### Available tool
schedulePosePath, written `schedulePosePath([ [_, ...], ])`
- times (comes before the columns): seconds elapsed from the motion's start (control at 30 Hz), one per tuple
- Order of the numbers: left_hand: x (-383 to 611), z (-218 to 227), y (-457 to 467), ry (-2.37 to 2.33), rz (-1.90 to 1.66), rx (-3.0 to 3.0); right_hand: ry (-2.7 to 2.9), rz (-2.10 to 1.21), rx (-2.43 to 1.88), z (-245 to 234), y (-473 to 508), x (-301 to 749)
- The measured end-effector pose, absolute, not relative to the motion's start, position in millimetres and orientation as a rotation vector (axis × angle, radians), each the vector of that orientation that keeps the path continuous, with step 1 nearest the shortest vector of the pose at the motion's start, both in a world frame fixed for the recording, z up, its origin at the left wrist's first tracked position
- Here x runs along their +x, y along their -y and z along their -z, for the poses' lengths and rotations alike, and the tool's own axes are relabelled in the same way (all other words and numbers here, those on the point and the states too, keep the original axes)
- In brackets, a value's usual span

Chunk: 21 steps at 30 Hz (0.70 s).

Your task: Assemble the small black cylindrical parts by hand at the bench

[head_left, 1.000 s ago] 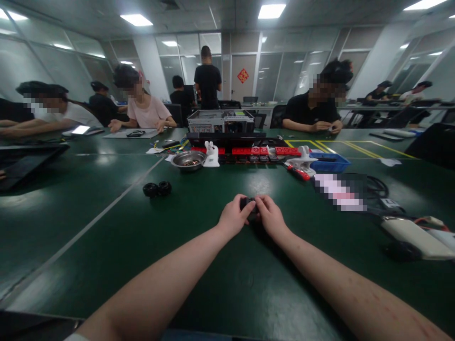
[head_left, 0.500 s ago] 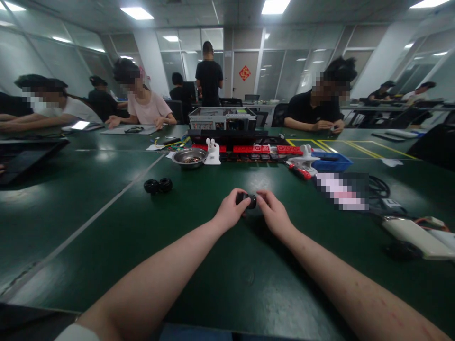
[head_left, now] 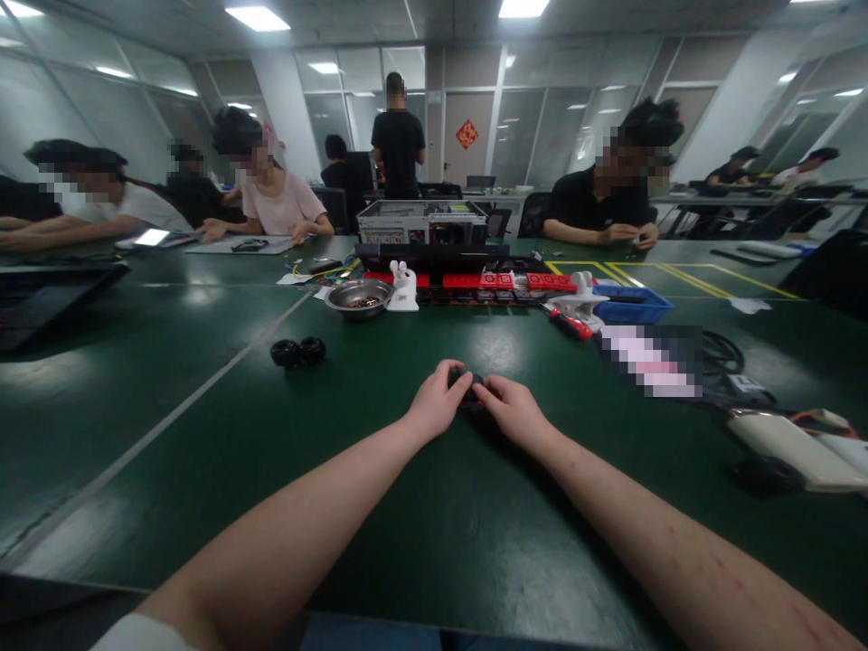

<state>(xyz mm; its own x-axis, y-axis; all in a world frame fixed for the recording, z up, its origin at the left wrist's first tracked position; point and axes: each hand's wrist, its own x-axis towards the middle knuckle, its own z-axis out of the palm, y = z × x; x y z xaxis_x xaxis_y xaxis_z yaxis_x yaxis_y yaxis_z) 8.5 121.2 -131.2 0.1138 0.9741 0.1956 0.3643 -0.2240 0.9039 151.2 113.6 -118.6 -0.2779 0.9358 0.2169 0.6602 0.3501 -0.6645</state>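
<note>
My left hand (head_left: pixel 438 402) and my right hand (head_left: pixel 512 409) meet over the green table (head_left: pixel 203 452) in front of me. Both are closed on a small black round part (head_left: pixel 467 387), pinched between their fingertips and mostly hidden by them. The part sits low, close to the tabletop. A pair of similar black round parts (head_left: pixel 298 352) lies on the table to the left, well apart from my hands.
Farther back stand a metal bowl (head_left: pixel 359 299), a white holder (head_left: pixel 404 291), a red-and-black tray of parts (head_left: pixel 502 287), a red-handled tool (head_left: pixel 570 326), a blue bin (head_left: pixel 634 307) and an open computer case (head_left: pixel 420 221). Cables and a white device (head_left: pixel 793 448) lie right. People sit around.
My hands closed tighter together around the black part, covering more of it, and sank slightly toward the table. The view shifted a little.
</note>
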Motion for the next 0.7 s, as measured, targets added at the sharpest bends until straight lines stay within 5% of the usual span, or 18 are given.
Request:
schedulePosePath([
  [0.27,9.8,131.1,-131.3,-1.186,-1.076,1.339,2.135,-0.227,-1.195,112.5,-105.2,148.6],
  [0.47,10.4,128.9,-126.0,-1.165,-1.144,1.401,1.762,-0.668,-1.179,119.6,-112.9,150.9],
  [0.7,9.8,124.8,-117.7,-1.192,-1.111,1.567,1.884,-0.702,-1.41,119.1,-122.0,158.6],
])
